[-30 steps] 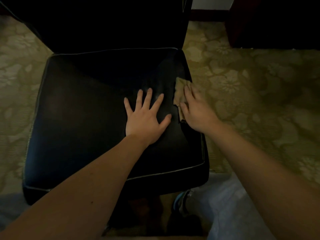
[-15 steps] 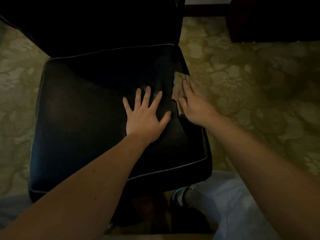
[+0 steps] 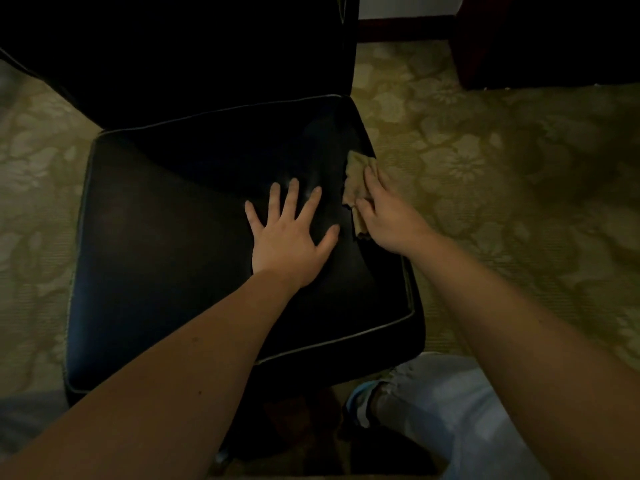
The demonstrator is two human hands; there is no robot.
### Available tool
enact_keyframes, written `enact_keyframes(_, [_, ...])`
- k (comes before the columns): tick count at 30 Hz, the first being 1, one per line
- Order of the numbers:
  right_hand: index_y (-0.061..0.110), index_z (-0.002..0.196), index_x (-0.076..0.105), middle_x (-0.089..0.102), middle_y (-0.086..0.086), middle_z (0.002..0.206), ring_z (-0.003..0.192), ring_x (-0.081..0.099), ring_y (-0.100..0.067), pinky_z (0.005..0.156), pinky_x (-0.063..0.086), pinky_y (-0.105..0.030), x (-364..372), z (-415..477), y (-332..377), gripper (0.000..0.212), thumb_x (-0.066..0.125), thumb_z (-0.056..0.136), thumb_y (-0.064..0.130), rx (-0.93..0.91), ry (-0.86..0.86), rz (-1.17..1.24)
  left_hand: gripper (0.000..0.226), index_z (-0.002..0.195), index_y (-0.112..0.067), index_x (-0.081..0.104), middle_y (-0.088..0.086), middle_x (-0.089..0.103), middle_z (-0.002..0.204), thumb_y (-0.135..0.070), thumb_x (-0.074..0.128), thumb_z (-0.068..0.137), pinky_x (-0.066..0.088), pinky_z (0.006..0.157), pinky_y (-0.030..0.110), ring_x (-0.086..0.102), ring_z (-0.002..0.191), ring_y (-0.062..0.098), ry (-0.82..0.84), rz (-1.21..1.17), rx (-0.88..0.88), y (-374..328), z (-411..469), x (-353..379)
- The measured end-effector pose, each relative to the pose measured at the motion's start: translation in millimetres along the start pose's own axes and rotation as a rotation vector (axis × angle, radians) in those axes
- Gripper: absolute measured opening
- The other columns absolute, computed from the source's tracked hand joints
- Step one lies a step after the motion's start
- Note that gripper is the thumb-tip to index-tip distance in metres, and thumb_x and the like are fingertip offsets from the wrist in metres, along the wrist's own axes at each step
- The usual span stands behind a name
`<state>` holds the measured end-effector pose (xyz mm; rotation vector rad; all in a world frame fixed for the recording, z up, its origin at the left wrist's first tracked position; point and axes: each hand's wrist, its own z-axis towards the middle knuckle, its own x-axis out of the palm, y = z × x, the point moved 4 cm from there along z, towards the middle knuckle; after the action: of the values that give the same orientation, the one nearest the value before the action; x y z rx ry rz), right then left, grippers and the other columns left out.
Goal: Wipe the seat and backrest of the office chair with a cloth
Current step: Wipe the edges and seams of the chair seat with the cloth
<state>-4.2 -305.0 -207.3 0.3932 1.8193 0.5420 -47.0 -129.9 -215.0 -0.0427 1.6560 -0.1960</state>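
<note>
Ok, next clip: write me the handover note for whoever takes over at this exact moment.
Left hand: open, flat on the seat near its middle, fingers spread.
Right hand: straight fingers press the cloth onto the seat's right edge.
Backrest: upright behind the seat; neither hand touches it.
Done: the cloth is at work on the seat; too dark to tell how much is wiped.
Left: probably the rest of the seat, then the backrest.
</note>
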Motion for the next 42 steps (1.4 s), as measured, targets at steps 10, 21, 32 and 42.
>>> enact_keyframes(10, [0.012, 0.159, 0.006, 0.002, -0.009, 0.167, 0.154, 0.001, -0.026, 0.126, 0.007, -0.037, 11.9, -48.1, -0.8, 0.063, 0.033, 0.107, 0.036, -0.039, -0.003, -0.107, 0.075, 0.161, -0.041, 0.002, -0.001, -0.004, 0.172, -0.072, 0.012, 0.094, -0.004, 0.122, 0.065, -0.011, 0.158, 0.027, 0.032, 0.032, 0.015, 2.3, -3.8, -1.6])
enact_keyframes(21, [0.013, 0.159, 0.01, 0.004, -0.01, 0.167, 0.154, 0.004, -0.025, 0.125, 0.01, -0.036, 7.3, -34.1, 7.3, 0.062, 0.037, 0.107, 0.033, 0.019, -0.052, -0.019, 0.074, 0.162, -0.039, 0.009, 0.001, 0.001, 0.172, -0.073, 0.014, 0.095, -0.002, 0.122, 0.067, -0.006, 0.158, 0.029, -0.004, 0.006, 0.011, 1.6, -0.1, 2.1])
enact_keyframes(32, [0.013, 0.159, 0.007, -0.002, -0.007, 0.167, 0.154, 0.001, -0.022, 0.123, 0.005, -0.031, 1.7, -16.8, 5.4, 0.063, 0.036, 0.107, 0.033, 0.026, 0.0, -0.047, 0.073, 0.161, -0.041, 0.006, -0.003, 0.0, 0.172, -0.073, 0.018, 0.098, -0.003, 0.122, 0.066, -0.007, 0.158, 0.028, 0.035, 0.019, 0.025, 1.8, -2.8, -1.1])
enact_keyframes(42, [0.014, 0.159, 0.008, 0.001, -0.008, 0.168, 0.154, 0.007, -0.023, 0.121, 0.012, -0.03, 8.6, -63.0, -1.1, 0.061, 0.035, 0.108, 0.031, 0.024, 0.003, -0.108, 0.071, 0.162, -0.04, 0.001, -0.001, -0.008, 0.172, -0.069, 0.024, 0.101, 0.0, 0.121, 0.069, -0.011, 0.157, 0.033, 0.209, 0.006, 0.018, -6.0, -6.1, -19.7])
